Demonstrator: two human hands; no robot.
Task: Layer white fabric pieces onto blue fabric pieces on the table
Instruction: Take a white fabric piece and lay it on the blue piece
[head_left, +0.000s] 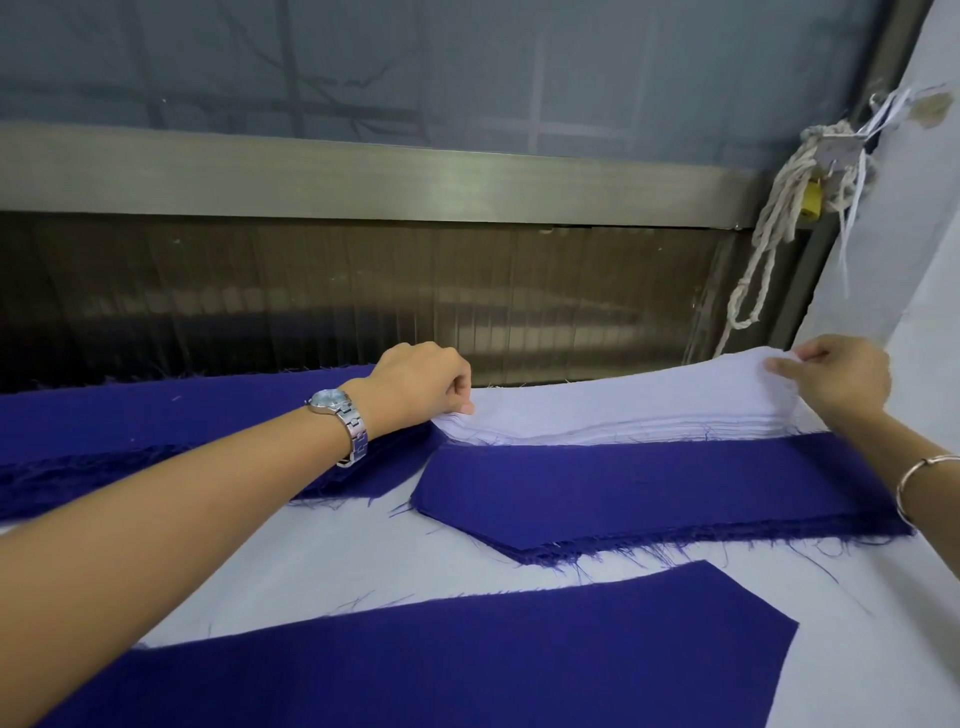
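The cloth-covered table (311, 561) carried a near blue panel (467, 649), a far blue strip (156, 410) and a frayed blue stack (649, 488) between them. The white fabric stack (623, 405) lay at the far edge, touching the blue stack. The left hand (421, 384) pinched its left corner; the right hand (836, 379) pinched its raised right end, apparently the top plies only. An uneven lift risked dragging extra plies, skewing the layer, or snagging loose blue threads.
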